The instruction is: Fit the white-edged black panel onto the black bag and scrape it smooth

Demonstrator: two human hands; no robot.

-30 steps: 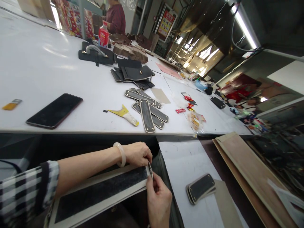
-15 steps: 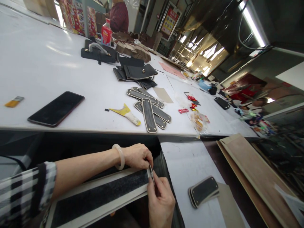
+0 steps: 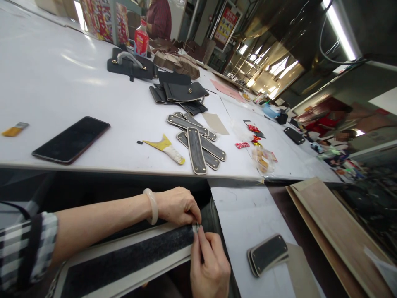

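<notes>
A long black panel with a pale border [image 3: 130, 258] lies slanted across the lower part of the view, below the table edge. My left hand [image 3: 178, 207], with a pale bangle [image 3: 151, 207] on its wrist, pinches the panel's far right end from above. From below, my right hand [image 3: 211, 263] grips the same end between thumb and finger. The fingertips of both hands nearly meet at a small light-coloured edge there; its details are too small to tell. A chain [image 3: 52, 287] shows at the panel's lower left.
On the white table [image 3: 62, 99] are a phone [image 3: 72, 140], a brush [image 3: 15, 129], a yellow tool [image 3: 166, 149], riveted strips [image 3: 196, 151], black leather pieces [image 3: 182, 92] and a red bottle [image 3: 141, 39]. Small riveted pieces [image 3: 269, 252] lie at right. A person [image 3: 159, 20] is behind.
My left hand's fingertips have come lower, closer to my right hand's at the panel end. The small edge between them now shows less. The view has shifted slightly.
</notes>
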